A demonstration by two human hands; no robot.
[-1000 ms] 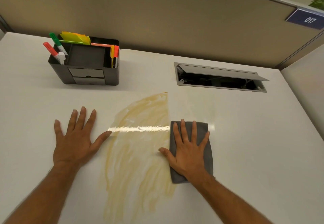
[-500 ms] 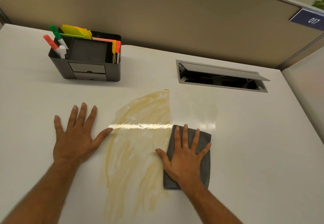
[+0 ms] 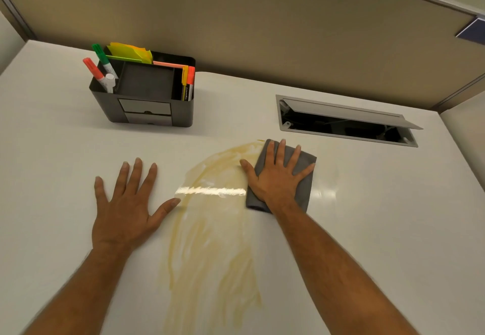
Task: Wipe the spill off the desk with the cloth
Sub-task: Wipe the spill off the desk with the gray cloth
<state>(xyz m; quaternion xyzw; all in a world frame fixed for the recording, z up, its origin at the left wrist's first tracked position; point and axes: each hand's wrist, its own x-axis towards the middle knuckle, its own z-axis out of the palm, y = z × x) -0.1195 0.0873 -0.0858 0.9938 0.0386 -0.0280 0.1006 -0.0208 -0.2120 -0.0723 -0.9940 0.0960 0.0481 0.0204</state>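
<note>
You are sitting in an office cubicle. A tan fabric partition [image 3: 262, 27] walls off the white tabletop [image 3: 367, 229] from 9 to 3 o'clock, with a small dark nameplate [image 3: 472, 31] fixed at its 2 o'clock end. At 11 o'clock stands a black desk organizer [image 3: 147, 98] holding markers [image 3: 97, 72] and sticky notes [image 3: 131, 52]. At 1 o'clock a cable hatch [image 3: 346, 122] lies open in the tabletop.

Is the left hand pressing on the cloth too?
No: the left hand lies flat on the bare desk beside the spill, while only the right hand presses the cloth.
</note>
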